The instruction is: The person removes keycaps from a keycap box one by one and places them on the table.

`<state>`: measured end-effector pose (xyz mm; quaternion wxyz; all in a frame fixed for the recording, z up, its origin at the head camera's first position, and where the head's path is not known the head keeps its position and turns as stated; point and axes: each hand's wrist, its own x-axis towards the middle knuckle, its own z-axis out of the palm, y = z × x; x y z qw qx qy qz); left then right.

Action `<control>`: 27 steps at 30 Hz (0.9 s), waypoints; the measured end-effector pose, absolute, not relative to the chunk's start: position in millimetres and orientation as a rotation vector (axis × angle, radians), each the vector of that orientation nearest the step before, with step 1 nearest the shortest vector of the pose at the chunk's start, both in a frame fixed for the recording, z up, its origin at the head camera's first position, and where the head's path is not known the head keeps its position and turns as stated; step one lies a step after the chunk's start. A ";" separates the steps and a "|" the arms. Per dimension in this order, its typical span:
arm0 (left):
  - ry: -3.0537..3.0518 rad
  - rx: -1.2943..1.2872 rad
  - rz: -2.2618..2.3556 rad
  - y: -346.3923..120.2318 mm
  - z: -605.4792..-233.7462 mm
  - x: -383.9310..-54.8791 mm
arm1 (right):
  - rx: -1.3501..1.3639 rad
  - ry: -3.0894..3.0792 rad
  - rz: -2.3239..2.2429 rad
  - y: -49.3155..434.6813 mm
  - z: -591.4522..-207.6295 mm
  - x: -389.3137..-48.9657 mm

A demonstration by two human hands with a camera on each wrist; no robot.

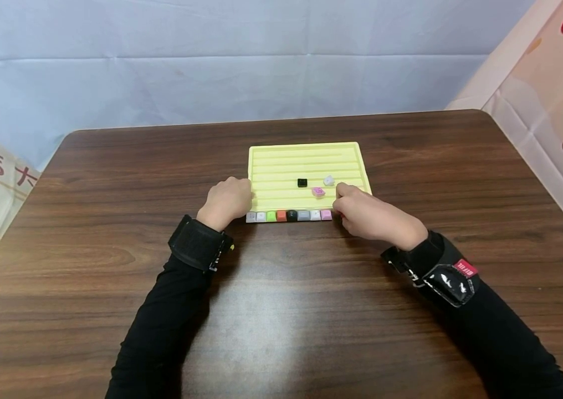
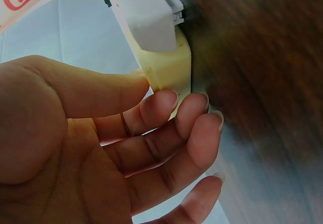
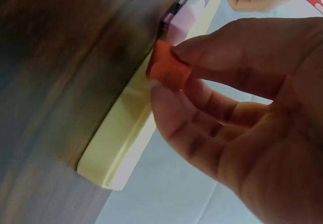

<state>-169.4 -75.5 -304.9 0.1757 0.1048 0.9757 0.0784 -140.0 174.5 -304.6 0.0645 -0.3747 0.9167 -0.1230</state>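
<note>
A yellow ridged tray [image 1: 306, 160] lies on the table, with a row of coloured keycaps [image 1: 292, 215] along its near edge. My left hand [image 1: 226, 200] pinches the tray's left end between thumb and fingers, close beside a white keycap [image 2: 151, 24] in the left wrist view. Between thumb and fingertips, my right hand [image 1: 363, 213] holds an orange keycap [image 3: 170, 67]. That keycap is right at the tray's near edge, beside the pink keycap [image 3: 182, 23] at the row's right end. In the head view the right hand hides it.
Three loose keycaps lie on the tray: a black one [image 1: 302, 182], a pink one [image 1: 318, 192] and a white one [image 1: 328, 180]. Brown wooden table [image 1: 281, 310] surrounds the tray. A pale cloth [image 1: 241, 66] hangs behind, and printed sheets flank both sides.
</note>
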 end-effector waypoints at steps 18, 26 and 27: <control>2.752 0.305 0.234 -76.0 -305.0 -171.5 | -1.060 2.772 -0.354 169.9 -307.5 -141.0; 2.751 0.308 0.232 -76.9 -305.2 -171.8 | -0.922 2.768 -0.345 176.1 -296.4 -140.8; 2.750 0.309 0.234 -77.0 -305.2 -171.7 | -0.912 2.766 -0.344 176.4 -295.9 -141.0</control>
